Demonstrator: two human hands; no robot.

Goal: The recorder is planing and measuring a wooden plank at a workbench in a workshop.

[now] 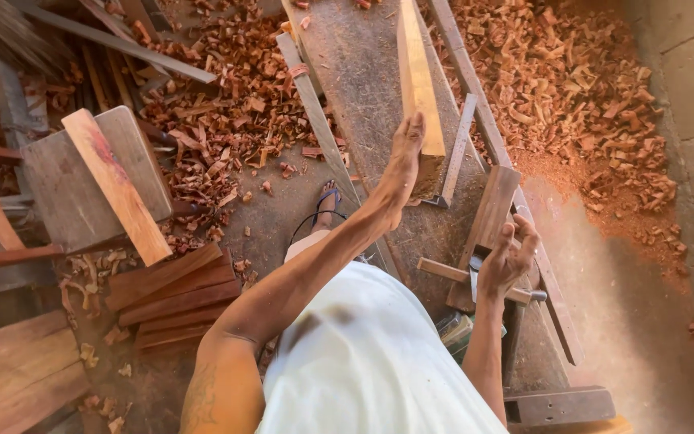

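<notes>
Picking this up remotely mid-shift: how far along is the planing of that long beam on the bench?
Plenty already planed: red shavings heap both sides of the bench. In hand: the left hand rests flat on the near end of the pale beam, while the right hand sits on the wooden plane, parked beside it. How much of the beam remains rough cannot be judged.

Dusty woodshop floor, shavings everywhere

Reddish wood shavings (572, 88) piled at 1 o'clock and again at 11, grey concrete floor (652, 321) lit by warm sun at 4, stacked planks (174, 301) at 8, a wooden stool (90, 181) at 9.
</notes>
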